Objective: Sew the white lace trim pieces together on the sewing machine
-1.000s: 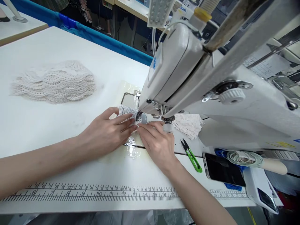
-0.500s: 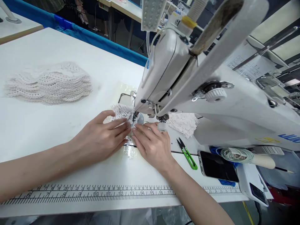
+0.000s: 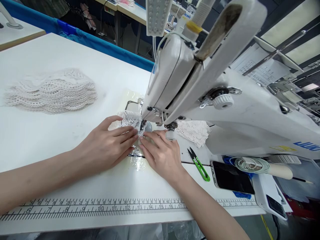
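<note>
A white sewing machine [image 3: 200, 83] stands on the white table [image 3: 50, 133]. A small piece of white lace [image 3: 128, 119] lies under its presser foot [image 3: 143, 126]. My left hand [image 3: 107, 146] lies flat on the table, fingers stretched onto the lace just left of the foot. Just in front of the foot, my right hand [image 3: 161, 155] rests with its fingers extended, their tips pressing the lace edge. Both hands touch at the fingertips near the needle.
A stack of white lace pieces [image 3: 52, 90] lies at the left. More lace [image 3: 193, 131] sits behind the machine arm. Green thread snips [image 3: 198, 164], a dark phone [image 3: 231, 180] and a coiled cable [image 3: 252, 165] lie to the right. A printed ruler [image 3: 100, 206] runs along the front edge.
The view has shifted slightly; both hands stay at the presser foot on the lace, barely moved.
</note>
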Tool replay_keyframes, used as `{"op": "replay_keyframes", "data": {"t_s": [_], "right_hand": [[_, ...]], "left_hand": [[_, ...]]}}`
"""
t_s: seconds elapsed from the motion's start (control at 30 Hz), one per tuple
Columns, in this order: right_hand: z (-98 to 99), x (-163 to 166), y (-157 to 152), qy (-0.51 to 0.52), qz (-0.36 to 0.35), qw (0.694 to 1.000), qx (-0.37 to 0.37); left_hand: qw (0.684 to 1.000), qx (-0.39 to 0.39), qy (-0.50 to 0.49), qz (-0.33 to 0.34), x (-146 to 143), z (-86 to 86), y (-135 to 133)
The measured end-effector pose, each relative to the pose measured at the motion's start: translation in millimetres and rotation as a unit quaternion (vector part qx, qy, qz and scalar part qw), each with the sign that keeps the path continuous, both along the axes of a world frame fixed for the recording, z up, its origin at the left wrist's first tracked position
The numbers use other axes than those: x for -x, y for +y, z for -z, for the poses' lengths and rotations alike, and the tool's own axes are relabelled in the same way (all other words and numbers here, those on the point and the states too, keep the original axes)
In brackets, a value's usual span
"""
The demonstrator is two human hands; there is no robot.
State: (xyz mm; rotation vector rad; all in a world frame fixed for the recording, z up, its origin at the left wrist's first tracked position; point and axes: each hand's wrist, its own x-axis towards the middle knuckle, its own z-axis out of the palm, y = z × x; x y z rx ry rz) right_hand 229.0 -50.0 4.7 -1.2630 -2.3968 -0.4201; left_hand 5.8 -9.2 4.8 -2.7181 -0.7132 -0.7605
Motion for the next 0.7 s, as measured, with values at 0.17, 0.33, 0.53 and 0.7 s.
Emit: {"op": "replay_keyframes", "data": {"t_s": [0.17,0.33,0.53,0.7], "right_hand": [[-0.4,1,2,0.0,0.004,1.0,-0.002],[-0.6,1,4,-0.003,0.006,1.0,-0.001],[0.6,1,7,-0.023,0.02,0.999,0.009],[0.3,2,8,-0.024,0.028,0.999,0.007]], "left_hand": [[1.0,0.003,0.001,0.001,0,-0.1,4],[1.0,0.005,0.005,0.002,0,0.2,7],[1.0,0.003,0.011,-0.006,0,2.5,12],[1.0,0.011,0.008,-0.004,0,2.6,15]]}}
